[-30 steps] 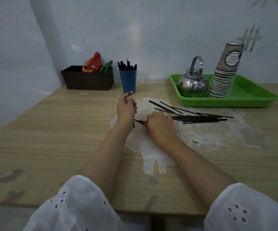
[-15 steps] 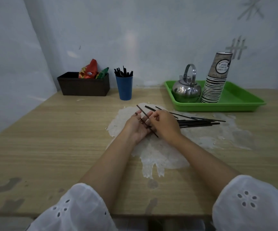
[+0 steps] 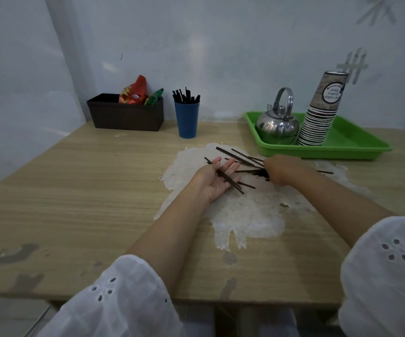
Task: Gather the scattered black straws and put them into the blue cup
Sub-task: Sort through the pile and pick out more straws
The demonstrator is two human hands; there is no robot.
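The left hand [image 3: 217, 182] is lying palm up near the middle of the wood-grain counter [image 3: 75, 190], on a rough, whitish worn patch [image 3: 245, 215], its fingers [image 3: 229, 163] straight and slightly spread, with a few thin, stiff black straws [image 3: 229, 180] resting across the palm. The right hand [image 3: 281, 170] is covering the loose heap just beside it, knuckles up; whether it is pinching any cannot be told. The smooth, tapered blue cup [image 3: 186, 120] is standing by the back edge, bristling with straws

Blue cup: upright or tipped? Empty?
Upright: the blue cup stands on its base on the table. Not empty: black straws poke above its rim.
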